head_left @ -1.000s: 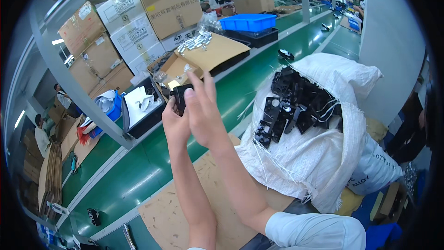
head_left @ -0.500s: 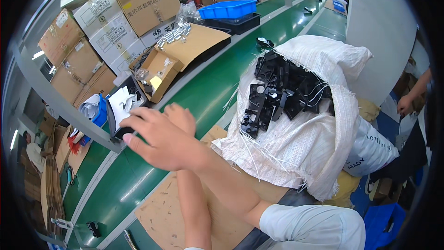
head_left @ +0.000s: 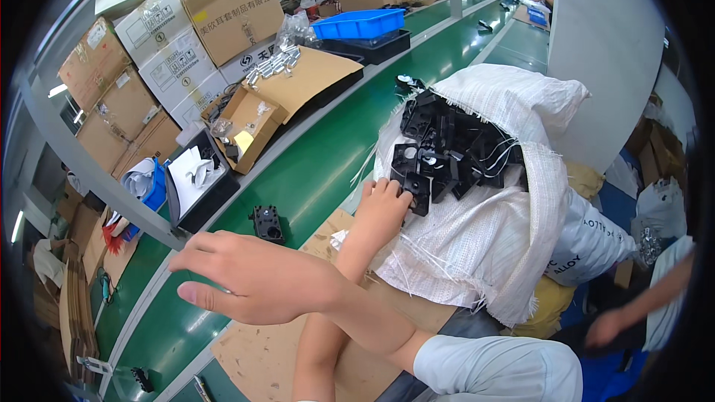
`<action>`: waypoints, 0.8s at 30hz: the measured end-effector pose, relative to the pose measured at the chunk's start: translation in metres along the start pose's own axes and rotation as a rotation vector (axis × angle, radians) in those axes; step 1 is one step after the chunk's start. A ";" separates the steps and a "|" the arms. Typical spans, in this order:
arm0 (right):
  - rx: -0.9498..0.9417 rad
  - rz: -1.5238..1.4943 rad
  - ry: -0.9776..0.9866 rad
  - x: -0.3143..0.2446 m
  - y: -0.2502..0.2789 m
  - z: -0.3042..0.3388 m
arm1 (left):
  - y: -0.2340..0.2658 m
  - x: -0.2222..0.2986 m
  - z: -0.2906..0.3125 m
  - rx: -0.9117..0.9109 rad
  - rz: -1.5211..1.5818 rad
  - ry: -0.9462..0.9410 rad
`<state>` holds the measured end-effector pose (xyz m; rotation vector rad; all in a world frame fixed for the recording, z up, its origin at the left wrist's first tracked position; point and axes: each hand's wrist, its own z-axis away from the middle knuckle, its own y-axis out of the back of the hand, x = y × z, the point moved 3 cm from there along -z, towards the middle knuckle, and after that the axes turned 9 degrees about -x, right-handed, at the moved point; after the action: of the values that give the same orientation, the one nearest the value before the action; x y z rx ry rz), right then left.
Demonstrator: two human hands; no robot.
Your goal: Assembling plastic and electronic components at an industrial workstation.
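My forearms cross, the right over the left. My left hand reaches the near-left edge of a pile of black plastic parts in a white woven sack. Its fingers lie slightly apart against a black plastic part there; the thumb is hidden. Over the green conveyor belt, my right hand hangs open and holds nothing, thumb apart from the fingers. Just beyond it a single black plastic part stands on the belt.
Left of the belt are a black bin with white paper, an open carton and stacked boxes. A metal post slants up at left. Cardboard lies under my arms. A co-worker's hand is at lower right.
My left hand has moved right, from behind my right hand to the sack's parts. My right hand has lowered slightly. The black part on the belt has come into view. The co-worker's arm is lower.
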<state>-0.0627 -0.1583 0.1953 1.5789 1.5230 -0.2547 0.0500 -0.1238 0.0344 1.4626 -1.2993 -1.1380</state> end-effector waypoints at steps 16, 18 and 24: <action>0.602 0.102 0.306 -0.011 0.043 0.023 | 0.154 -0.077 0.112 1.005 1.391 0.099; 0.709 0.032 0.294 -0.007 0.045 0.025 | 0.162 -0.079 0.121 1.023 1.328 0.153; 0.870 0.229 0.078 0.005 0.050 0.028 | 0.184 -0.061 0.129 1.131 0.970 -0.031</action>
<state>-0.0062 -0.1662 0.1984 2.4359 1.3332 -0.8099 -0.1192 -0.0848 0.1895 1.1512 -2.4537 0.3127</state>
